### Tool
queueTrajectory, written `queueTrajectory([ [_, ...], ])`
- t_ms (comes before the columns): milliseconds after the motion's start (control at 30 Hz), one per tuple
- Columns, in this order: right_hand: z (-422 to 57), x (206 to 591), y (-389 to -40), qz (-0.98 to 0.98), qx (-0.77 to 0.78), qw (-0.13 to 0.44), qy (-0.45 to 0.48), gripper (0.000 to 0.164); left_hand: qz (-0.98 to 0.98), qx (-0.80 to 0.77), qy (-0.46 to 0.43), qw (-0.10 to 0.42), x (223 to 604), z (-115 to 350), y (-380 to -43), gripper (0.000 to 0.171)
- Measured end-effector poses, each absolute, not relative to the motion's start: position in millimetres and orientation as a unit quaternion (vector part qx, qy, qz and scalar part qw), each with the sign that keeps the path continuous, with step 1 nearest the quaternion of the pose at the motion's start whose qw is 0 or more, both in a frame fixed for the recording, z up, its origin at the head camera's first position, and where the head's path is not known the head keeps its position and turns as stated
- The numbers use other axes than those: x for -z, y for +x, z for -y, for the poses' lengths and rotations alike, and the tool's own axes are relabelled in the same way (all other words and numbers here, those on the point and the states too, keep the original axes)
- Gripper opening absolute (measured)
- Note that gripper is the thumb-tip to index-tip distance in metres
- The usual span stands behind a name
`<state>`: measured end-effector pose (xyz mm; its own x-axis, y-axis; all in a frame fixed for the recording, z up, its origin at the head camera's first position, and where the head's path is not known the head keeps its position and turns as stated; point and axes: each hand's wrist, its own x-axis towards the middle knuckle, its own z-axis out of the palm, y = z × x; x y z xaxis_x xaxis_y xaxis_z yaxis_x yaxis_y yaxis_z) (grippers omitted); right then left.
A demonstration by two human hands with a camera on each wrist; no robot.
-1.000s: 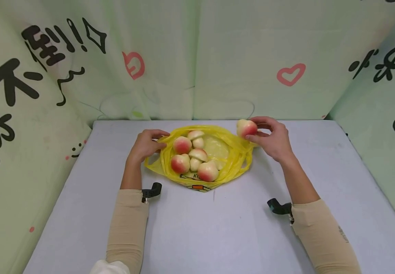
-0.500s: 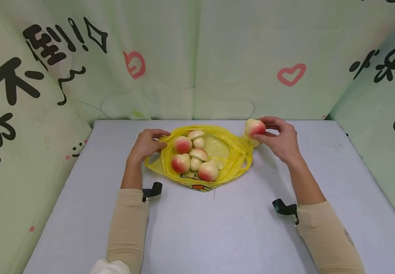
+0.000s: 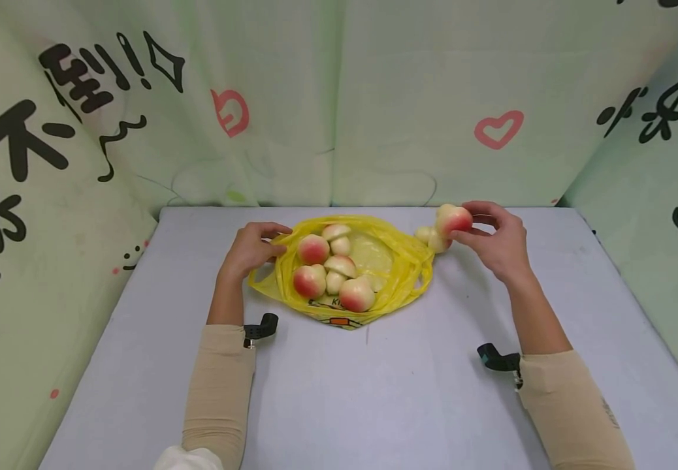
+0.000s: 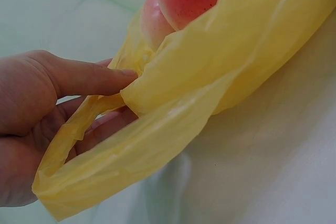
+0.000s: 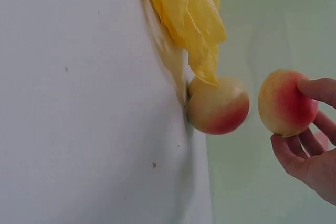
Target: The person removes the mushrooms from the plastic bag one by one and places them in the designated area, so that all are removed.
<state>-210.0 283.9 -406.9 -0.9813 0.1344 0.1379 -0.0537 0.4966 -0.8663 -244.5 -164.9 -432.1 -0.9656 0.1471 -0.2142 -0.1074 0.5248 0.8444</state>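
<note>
A yellow plastic bag [image 3: 406, 287] lies with its mouth spread wide, several red-and-cream peaches [image 3: 309, 281] and mushroom-shaped pieces [image 3: 341, 264] inside. At its left rim my left hand [image 3: 252, 248] pinches the plastic, the thumb [image 4: 100, 80] on top and the other fingers behind, partly hidden by a loop handle [image 4: 126, 161]. My right hand [image 3: 499, 238] holds a peach [image 3: 453, 220] between thumb and fingers, raised beyond the bag's right side. Just below and left of it, a second pale-and-red piece [image 5: 218, 106] rests on the table against the bag's edge.
The white table [image 3: 368, 398] ends at a pale green curtain [image 3: 409, 98] with printed hearts and characters. More curtain closes in both sides. Small black cameras [image 3: 262, 326] are strapped at both wrists.
My right hand has moved to the right with the peach, away from the bag. The piece on the table beside the bag has come into view. The left hand has stayed at the rim.
</note>
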Motion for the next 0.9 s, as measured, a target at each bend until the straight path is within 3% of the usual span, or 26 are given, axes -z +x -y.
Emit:
queueTrajectory([
  [400, -302, 412, -206, 0.874, -0.469, 0.110, -0.066, 0.058, -0.860, -0.493, 0.007, 0.132, 435, 166, -246, 0.037],
  [900, -316, 427, -207, 0.885, -0.454, 0.067, -0.086, 0.057, -0.864, -0.486, 0.007, 0.130, 434, 165, -245, 0.037],
])
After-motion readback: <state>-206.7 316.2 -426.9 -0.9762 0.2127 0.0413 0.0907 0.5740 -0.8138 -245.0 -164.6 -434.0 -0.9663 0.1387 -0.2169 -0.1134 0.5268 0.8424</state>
